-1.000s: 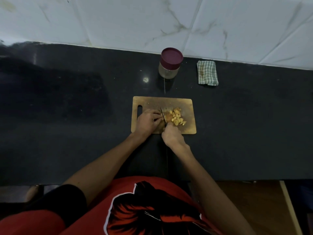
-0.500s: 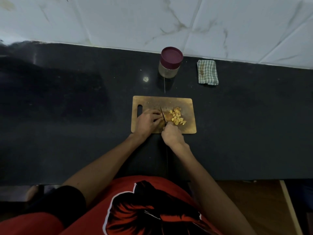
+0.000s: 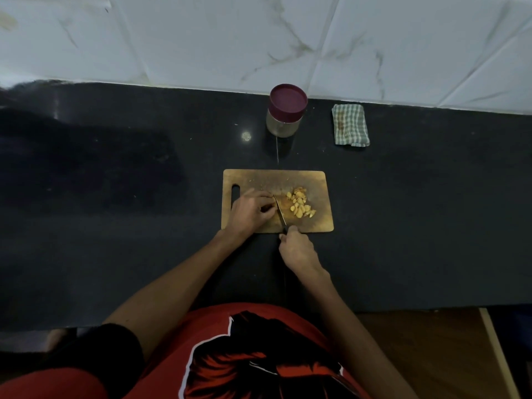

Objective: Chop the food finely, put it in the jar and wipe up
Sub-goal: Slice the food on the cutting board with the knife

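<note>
A wooden chopping board (image 3: 319, 182) lies on the black counter. A heap of yellow chopped pieces (image 3: 300, 206) sits on its right half. My right hand (image 3: 299, 249) grips the handle of a knife (image 3: 279, 210) at the board's near edge, the blade pointing away between my hands. My left hand (image 3: 252, 211) rests on the board with curled fingers beside the blade; whatever it holds is hidden under the fingers. A jar (image 3: 285, 110) with a maroon lid on stands behind the board. A folded checked cloth (image 3: 350, 125) lies to the jar's right.
The black counter (image 3: 115, 197) runs left and right of the board, with a white marble-tiled wall (image 3: 259, 38) behind it. A small pale spot (image 3: 246, 136) lies left of the jar. My red shirt fills the bottom of the view.
My right hand has drawn back toward me, off the board's near edge, pulling the knife with it. My left hand stays in place.
</note>
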